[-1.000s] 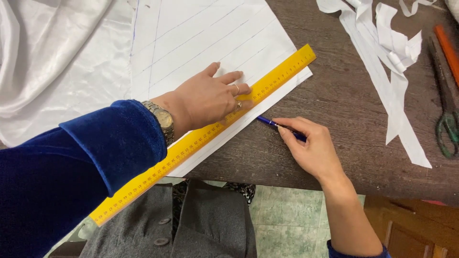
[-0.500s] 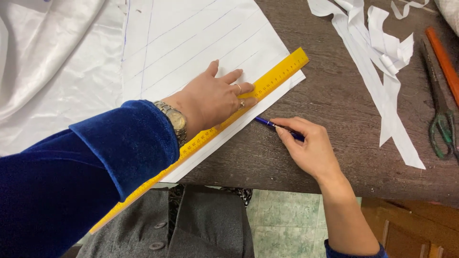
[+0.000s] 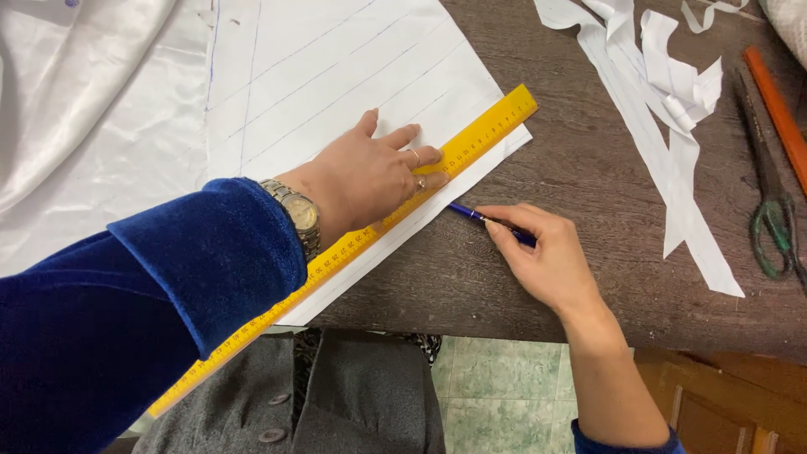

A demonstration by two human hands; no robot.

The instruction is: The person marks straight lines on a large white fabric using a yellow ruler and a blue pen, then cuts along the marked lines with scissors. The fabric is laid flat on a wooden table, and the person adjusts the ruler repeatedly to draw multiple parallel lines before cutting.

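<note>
My left hand (image 3: 374, 172) presses flat on a long yellow ruler (image 3: 479, 139) that lies diagonally across a white sheet (image 3: 336, 67) marked with parallel blue lines. A wristwatch (image 3: 294, 210) and a blue velvet sleeve (image 3: 151, 311) show on that arm. My right hand (image 3: 546, 256) holds a blue pen (image 3: 466, 213), its tip close to the ruler's lower edge near the sheet's border. The sheet rests on a dark wooden table (image 3: 588, 168).
White shiny fabric (image 3: 92, 118) covers the table's left part. Cut white strips (image 3: 664, 92) lie at the upper right. Green-handled scissors (image 3: 773, 227) and an orange stick (image 3: 777, 109) lie at the right edge. The table's front edge runs just below my right hand.
The view has drifted a little, so ruler and sheet sit slightly higher and further left in frame. Both hands keep their grip and place along the ruler.
</note>
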